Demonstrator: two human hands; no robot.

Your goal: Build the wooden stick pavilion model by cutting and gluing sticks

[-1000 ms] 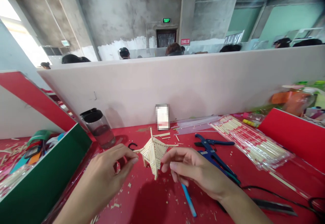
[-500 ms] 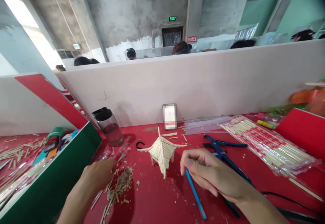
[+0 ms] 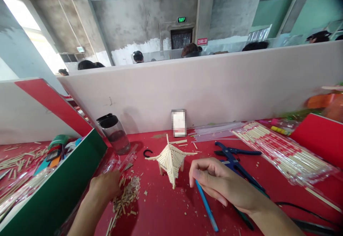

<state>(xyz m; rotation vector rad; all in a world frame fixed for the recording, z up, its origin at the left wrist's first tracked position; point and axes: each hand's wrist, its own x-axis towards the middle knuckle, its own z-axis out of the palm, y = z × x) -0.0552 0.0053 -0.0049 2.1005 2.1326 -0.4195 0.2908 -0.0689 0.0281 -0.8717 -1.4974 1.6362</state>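
Leftward had gone my left hand (image 3: 103, 187): from beside the little stick model (image 3: 171, 159) it had crossed to the heap of offcuts (image 3: 128, 193), and in the last half second it had slid slightly nearer me. With the model as the dial's centre, that hand lay at eight o'clock, its fingertips hidden, so I could not tell whether they were apart or pinching something. My right hand (image 3: 214, 180) hung at four o'clock, fingers loosely curled, thumb close to the forefinger, by the end of a blue pen-like stick (image 3: 207, 207); whether it gripped anything I could not tell. The model stood upright on the red table (image 3: 158, 211), touched by neither hand. Its jutting corner sticks seemed the weak point: an inward sweep of my right knuckles could have snagged one and tipped it, and a hasty left wrist could have scattered the offcuts.
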